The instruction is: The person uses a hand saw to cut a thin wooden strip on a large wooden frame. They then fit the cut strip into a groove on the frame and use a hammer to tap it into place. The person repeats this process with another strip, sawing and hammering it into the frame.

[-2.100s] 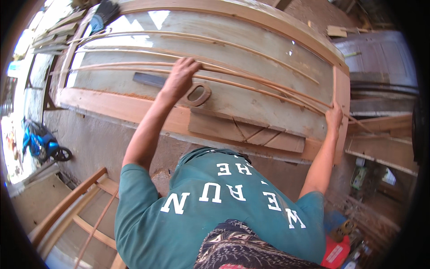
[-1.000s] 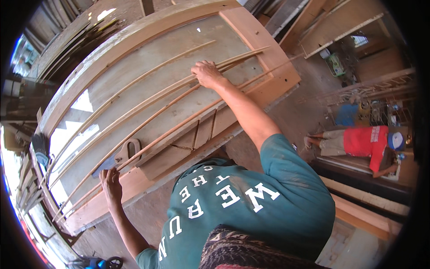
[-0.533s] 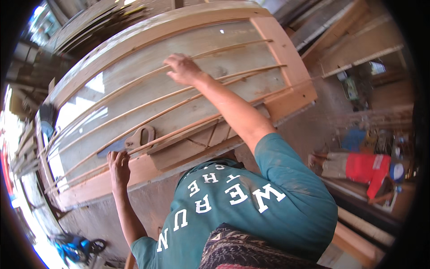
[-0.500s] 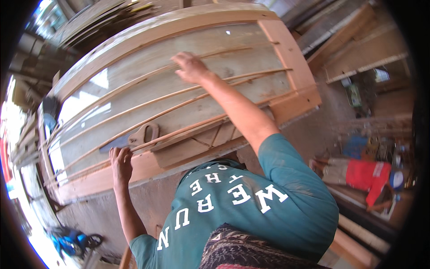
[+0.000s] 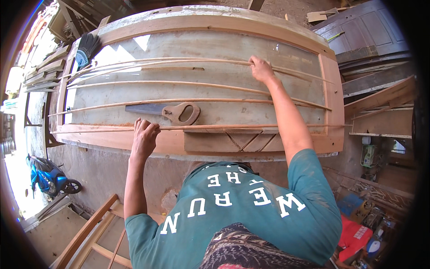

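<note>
Left grip (image 5: 146,136) on strip (image 5: 215,127) at near frame edge (image 5: 103,138), clear of saw (image 5: 170,112)

Fisheye head camera is looking down over green shirt (image 5: 242,213), facing table (image 5: 224,47) from close to near edge, taking in far edge.

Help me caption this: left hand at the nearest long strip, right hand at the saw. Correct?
No: the head view shows the right hand at the farthest long strips, not the saw. The left hand is at the nearest strip.
</note>
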A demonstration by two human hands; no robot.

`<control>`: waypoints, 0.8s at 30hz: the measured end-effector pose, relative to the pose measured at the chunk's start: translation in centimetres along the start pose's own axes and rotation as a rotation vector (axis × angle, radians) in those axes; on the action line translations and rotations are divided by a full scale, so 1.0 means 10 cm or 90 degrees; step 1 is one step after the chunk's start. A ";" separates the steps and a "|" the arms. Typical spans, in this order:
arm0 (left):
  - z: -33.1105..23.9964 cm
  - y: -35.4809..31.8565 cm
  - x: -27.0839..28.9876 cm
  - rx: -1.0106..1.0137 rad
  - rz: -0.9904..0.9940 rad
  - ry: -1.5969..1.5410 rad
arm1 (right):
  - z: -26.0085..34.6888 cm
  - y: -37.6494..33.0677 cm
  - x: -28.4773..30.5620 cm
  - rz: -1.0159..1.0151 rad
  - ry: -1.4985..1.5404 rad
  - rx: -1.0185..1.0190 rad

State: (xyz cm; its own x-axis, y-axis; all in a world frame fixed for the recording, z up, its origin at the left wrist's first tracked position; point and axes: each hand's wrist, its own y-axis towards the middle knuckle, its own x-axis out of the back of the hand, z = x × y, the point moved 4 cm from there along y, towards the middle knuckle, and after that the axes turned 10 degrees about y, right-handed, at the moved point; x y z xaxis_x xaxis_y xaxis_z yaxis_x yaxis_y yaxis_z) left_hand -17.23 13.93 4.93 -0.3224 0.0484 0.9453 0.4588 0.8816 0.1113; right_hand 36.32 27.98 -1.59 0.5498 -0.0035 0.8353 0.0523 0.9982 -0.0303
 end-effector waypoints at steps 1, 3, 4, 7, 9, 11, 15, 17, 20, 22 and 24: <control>0.00 0.01 -0.01 -0.001 0.000 0.000 | -0.01 0.06 0.05 -0.018 -0.009 0.017; 0.01 0.02 -0.03 -0.001 0.001 0.004 | 0.07 0.17 0.20 -0.052 -0.022 0.051; 0.01 0.03 -0.05 -0.003 -0.001 0.006 | 0.08 0.22 0.25 -0.061 -0.037 0.049; 0.00 0.06 -0.08 -0.020 -0.017 0.009 | 0.09 0.32 0.31 -0.092 -0.080 0.037; -0.02 0.06 -0.09 -0.028 -0.025 0.003 | 0.07 0.35 0.28 -0.101 -0.097 0.014; -0.03 0.06 -0.09 -0.027 -0.027 -0.007 | 0.10 0.34 0.24 -0.155 -0.125 0.008; -0.04 0.00 -0.09 -0.018 -0.034 -0.016 | 0.33 0.19 0.01 -0.147 -0.093 0.045; -0.02 -0.05 -0.12 -0.011 -0.040 -0.012 | 0.50 0.13 -0.16 0.075 -0.029 0.042; 0.03 -0.10 -0.18 -0.019 -0.044 -0.028 | 0.66 -0.20 -0.45 0.310 -0.092 0.089; 0.05 -0.12 -0.17 -0.017 -0.047 -0.038 | 0.72 -0.47 -0.44 0.223 -0.086 0.130; 0.04 -0.10 -0.17 -0.013 -0.034 -0.038 | 0.80 -0.58 -0.39 0.208 -0.074 0.177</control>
State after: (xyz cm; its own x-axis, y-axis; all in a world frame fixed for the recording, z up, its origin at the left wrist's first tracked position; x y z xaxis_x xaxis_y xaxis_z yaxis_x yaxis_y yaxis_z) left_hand -17.45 13.18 3.05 -0.3950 0.0305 0.9182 0.4558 0.8742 0.1671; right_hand 27.21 22.72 -0.32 0.4019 0.3060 0.8630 -0.3438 0.9240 -0.1675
